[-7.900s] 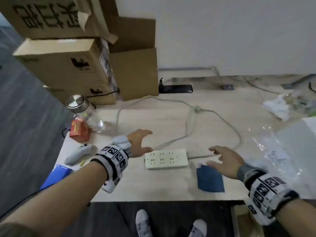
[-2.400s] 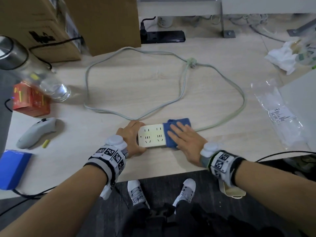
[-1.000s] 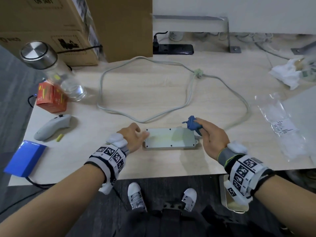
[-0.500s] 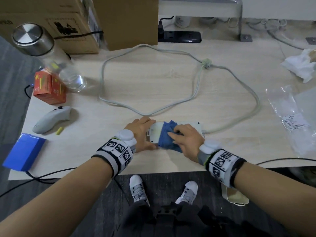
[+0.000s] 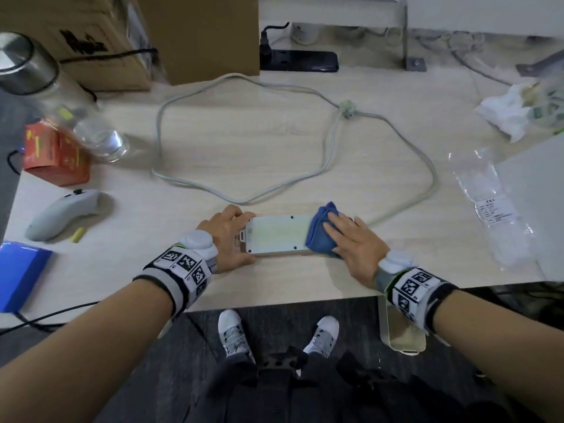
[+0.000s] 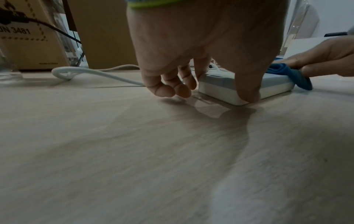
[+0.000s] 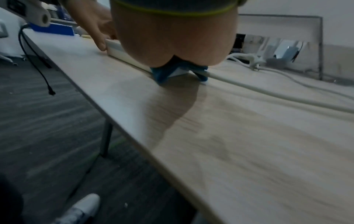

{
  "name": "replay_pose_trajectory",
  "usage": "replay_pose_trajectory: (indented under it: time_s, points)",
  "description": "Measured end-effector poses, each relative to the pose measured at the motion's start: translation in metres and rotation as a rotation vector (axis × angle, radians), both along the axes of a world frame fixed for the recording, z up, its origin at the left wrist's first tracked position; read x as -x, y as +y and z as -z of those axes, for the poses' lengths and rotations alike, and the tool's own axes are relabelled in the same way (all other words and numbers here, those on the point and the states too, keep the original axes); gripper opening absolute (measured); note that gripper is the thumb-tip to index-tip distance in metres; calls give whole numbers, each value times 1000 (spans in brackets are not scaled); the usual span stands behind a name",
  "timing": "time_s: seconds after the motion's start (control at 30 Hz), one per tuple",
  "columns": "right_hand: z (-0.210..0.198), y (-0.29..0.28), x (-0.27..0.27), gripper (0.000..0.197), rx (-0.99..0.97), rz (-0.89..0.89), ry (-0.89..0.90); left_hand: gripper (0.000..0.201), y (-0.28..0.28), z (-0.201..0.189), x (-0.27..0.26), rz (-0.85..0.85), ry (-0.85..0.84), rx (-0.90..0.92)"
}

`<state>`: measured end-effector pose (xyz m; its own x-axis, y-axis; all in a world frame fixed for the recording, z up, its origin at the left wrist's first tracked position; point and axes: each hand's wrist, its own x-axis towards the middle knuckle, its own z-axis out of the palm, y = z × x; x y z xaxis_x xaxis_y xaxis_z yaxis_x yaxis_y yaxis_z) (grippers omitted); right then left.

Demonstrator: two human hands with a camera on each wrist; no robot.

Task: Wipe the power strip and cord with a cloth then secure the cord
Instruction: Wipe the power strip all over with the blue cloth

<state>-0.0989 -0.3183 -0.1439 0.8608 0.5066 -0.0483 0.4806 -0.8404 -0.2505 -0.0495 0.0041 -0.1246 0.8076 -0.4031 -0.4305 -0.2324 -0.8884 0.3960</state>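
The white power strip (image 5: 276,235) lies back side up near the table's front edge. My left hand (image 5: 232,236) grips its left end, thumb on the near corner and fingers curled at the end (image 6: 210,94). My right hand (image 5: 341,236) presses the blue cloth (image 5: 319,232) flat onto the strip's right end with straight fingers. In the right wrist view the cloth (image 7: 162,74) drapes over that end beneath the palm (image 7: 172,37). The pale cord (image 5: 427,190) leaves the right end and loops across the table, bundled at a tie (image 5: 348,105).
A water bottle (image 5: 45,96), red box (image 5: 55,154), grey controller (image 5: 61,213) and blue box (image 5: 18,270) stand at the left. Cardboard boxes (image 5: 198,35) and a black power strip (image 5: 299,59) sit behind. A plastic bag (image 5: 488,206) and crumpled tissue (image 5: 512,111) lie at the right.
My right hand has slid the cloth from the strip's left half to its right end. The left hand has kept hold of the left end.
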Motion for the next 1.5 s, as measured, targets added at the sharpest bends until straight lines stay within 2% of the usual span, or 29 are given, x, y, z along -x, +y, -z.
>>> replay_pose_trajectory:
  time_s: [0.1, 0.23, 0.33, 0.43, 0.57, 0.63, 0.73, 0.83, 0.93, 1.0, 1.07, 1.13, 1.2, 1.27, 1.33, 1.5]
  points:
    - [4, 36, 3, 54, 29, 28, 13, 85, -2, -1, 0, 11, -2, -35]
    - [12, 101, 0, 61, -30, -87, 34, 78, -6, 1, 1, -13, 6, -39]
    - [7, 127, -5, 61, -60, -165, 81, 81, -5, 7, 2, 3, 18, -45]
    - [0, 98, -9, 58, -23, -173, 108, 80, -3, 4, 4, -35, -11, -9]
    - [-2, 19, -5, 56, 28, -17, 121, 83, -3, -1, 2, -22, 9, -30]
    - [-3, 2, 0, 55, 74, -5, 96, 84, -4, 0, 1, -14, 15, -33]
    - [-3, 32, 6, 53, 32, -60, 37, 84, -6, 1, 1, -9, 19, -33]
    - [-4, 96, 6, 60, 66, -89, 90, 78, -7, 0, 3, -39, -5, -3]
    - [-5, 132, -2, 63, -12, -172, 142, 81, -7, 2, 5, -28, -4, 11]
    - [-7, 123, -7, 60, -36, -200, 159, 78, -6, 2, 5, -26, -6, 20]
    - [-12, 94, -8, 55, -23, -151, 162, 75, -4, 1, 4, -39, -6, 25]
    - [-12, 55, -4, 49, -8, -88, 130, 79, -4, 0, 3, -28, 11, 0]
    - [-11, 20, 1, 52, 22, -55, 91, 83, -5, 0, 2, -17, 21, -8]
    - [-8, 9, 5, 50, 40, -53, 53, 84, -5, 1, 1, -20, 24, -5]
    - [-6, 25, 7, 52, 3, -79, 33, 84, -5, 2, 2, -22, 19, -3]
    - [-1, 107, -3, 62, -75, -152, 86, 77, -6, 5, 5, -54, 0, 43]
